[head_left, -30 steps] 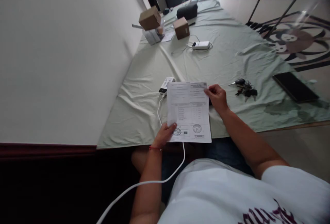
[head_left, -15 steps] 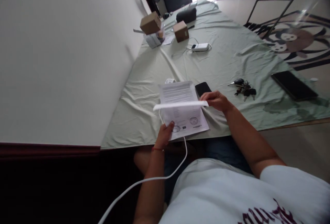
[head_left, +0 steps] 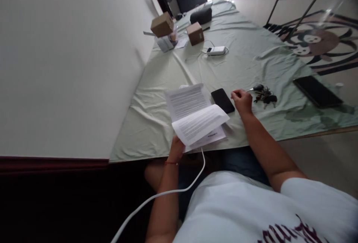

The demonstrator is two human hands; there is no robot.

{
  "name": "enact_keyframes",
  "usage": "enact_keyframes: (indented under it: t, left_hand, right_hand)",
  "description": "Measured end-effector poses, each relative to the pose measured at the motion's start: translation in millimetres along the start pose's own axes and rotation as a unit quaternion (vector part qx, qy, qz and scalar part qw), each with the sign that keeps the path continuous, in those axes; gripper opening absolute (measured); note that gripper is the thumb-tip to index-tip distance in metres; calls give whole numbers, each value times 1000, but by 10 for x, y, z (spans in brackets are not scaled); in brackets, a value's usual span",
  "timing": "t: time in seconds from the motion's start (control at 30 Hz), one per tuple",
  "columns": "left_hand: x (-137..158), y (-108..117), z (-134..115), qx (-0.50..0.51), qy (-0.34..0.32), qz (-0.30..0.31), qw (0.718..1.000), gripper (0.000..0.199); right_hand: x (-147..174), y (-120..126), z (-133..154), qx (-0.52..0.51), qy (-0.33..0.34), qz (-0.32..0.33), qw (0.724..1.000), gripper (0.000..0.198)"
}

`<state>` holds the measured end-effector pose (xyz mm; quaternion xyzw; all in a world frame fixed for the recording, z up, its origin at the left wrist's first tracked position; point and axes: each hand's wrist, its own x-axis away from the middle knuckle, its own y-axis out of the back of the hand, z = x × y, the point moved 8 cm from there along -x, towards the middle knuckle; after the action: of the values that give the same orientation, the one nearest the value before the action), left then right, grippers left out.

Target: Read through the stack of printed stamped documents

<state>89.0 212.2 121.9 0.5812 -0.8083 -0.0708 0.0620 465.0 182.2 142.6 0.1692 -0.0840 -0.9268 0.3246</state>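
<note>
My left hand grips the lower left corner of some printed papers by the table's near edge. A half-turned page curls over the lower part of the sheets and hides my left thumb and most of the stamps. My right hand is off the papers, its fingers drawn together in a pinch with nothing visible in them. It hovers between a black phone and a bunch of keys.
A white cable runs from the table edge across my left forearm. A dark tablet-like device lies at the right. Farther back are a white power strip, cardboard boxes and a black case. A wall borders the left.
My right hand has let go of the page and moved right, uncovering the phone. The page has dropped toward me over the stamped sheet. My left hand stays at the corner.
</note>
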Motion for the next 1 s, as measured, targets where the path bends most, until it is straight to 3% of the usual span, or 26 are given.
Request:
enact_keyframes:
  t: [0.07, 0.17, 0.27, 0.33, 0.47, 0.73, 1.0]
  left_hand:
    - [-2, 3, 24, 19, 1, -5, 1000, 29]
    - [-1, 49, 137, 43, 31, -17, 998, 32]
    - [21, 67, 224, 64, 63, -19, 996, 49]
    - [37, 51, 221, 67, 68, -9, 995, 57]
    - [60, 43, 182, 69, 72, -11, 995, 54]
    - [92, 37, 259, 101, 86, -7, 991, 54]
    - [84, 29, 281, 133, 95, -6, 986, 57]
  right_hand:
    - [1, -20, -6, 146, 28, -4, 989, 32]
    - [138, -200, -1, 297, 48, 53, 952, 59]
    - [330, -425, 34, 366, 50, 108, 923, 90]
    - [413, -559, 85, 385, 62, 129, 912, 99]
    - [425, -659, 117, 402, 67, 127, 904, 94]
    - [344, -543, 92, 355, 103, 75, 926, 73]
    - [270, -357, 44, 364, 53, 44, 929, 66]
